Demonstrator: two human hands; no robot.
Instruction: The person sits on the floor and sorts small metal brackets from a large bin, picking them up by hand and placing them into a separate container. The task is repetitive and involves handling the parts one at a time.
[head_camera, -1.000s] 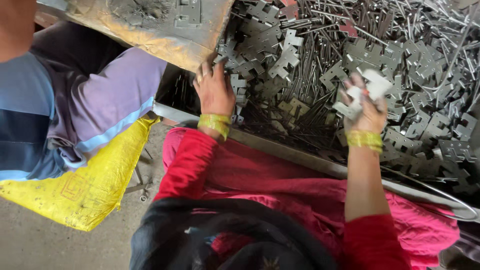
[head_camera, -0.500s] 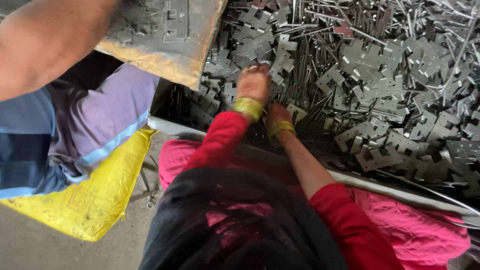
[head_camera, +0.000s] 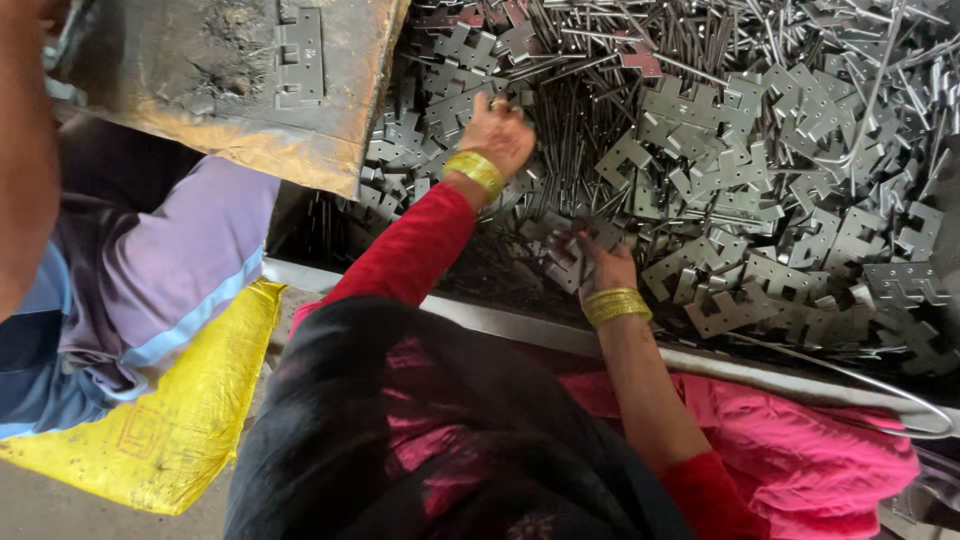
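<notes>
A big heap of grey metal hinge plates (head_camera: 760, 190) mixed with thin metal pins (head_camera: 600, 60) fills the tray in front of me. My left hand (head_camera: 500, 135), with a gold bangle and a red sleeve, reaches far into the heap. Its fingers curl down onto the plates, and whether they grip one is hidden. My right hand (head_camera: 603, 265), also with gold bangles, is nearer the tray's front rim (head_camera: 520, 322). It is closed on a few dark hinge plates (head_camera: 570, 245).
At the upper left, a worn brown board (head_camera: 230, 110) with a hinge (head_camera: 300, 58) lying on it overhangs the tray. Another person in a purple sleeve (head_camera: 170, 270) sits at my left, above a yellow sack (head_camera: 150, 430). Pink cloth (head_camera: 800, 440) covers my lap. A bent wire (head_camera: 890, 395) lies along the rim.
My hands, close together at the rim half a second ago, have spread apart. The left went farther into the heap and the right moved rightward with plates in its fingers.
</notes>
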